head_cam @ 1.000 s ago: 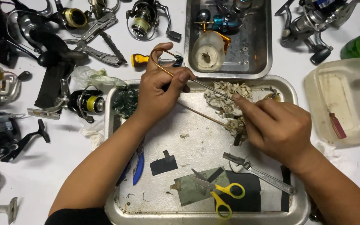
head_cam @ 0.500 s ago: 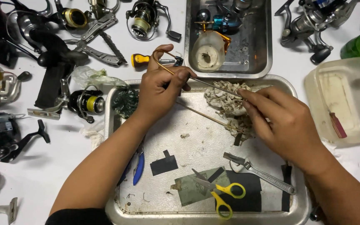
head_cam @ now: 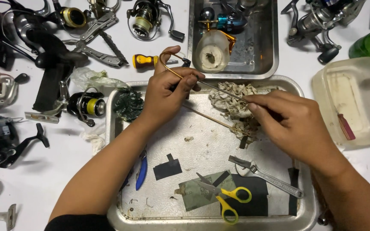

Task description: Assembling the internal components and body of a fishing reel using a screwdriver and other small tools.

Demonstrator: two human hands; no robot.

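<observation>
Brass-coloured wire, thin and bent into a rounded loop at one end, forms the bail wire (head_cam: pixel 180 75) under work; its long straight leg runs down-right across a scuffed, stained metal tray (head_cam: pixel 120 201). The left hand (head_cam: pixel 168 92) is closed on the wire just below the loop, thumb and forefinger pinched tight, the remaining fingers curled. The right hand (head_cam: pixel 294 124) is nearly closed, fingertips pressed together at the far end of the wire; what exactly sits between them cannot be told. Beneath that hand lies a crumpled, soiled grey-white rag (head_cam: pixel 230 96), soft and wrinkled, touching the wire.

On the tray, nearer the body: yellow-handled scissors (head_cam: pixel 230 199), a steel adjustable wrench (head_cam: pixel 266 175), dark tape scraps. Blue-handled pliers (head_cam: pixel 141 171) lie partly hidden under the left forearm. Beyond the tray stand a second metal tray (head_cam: pixel 262 51) holding a translucent cup, and several fishing reels (head_cam: pixel 144 19) on the white table. A cloudy plastic tub (head_cam: pixel 356 98) sits to the right.

Against the earlier frames, the left hand's grip is unchanged; the right hand has shifted slightly up and left along the rag.
</observation>
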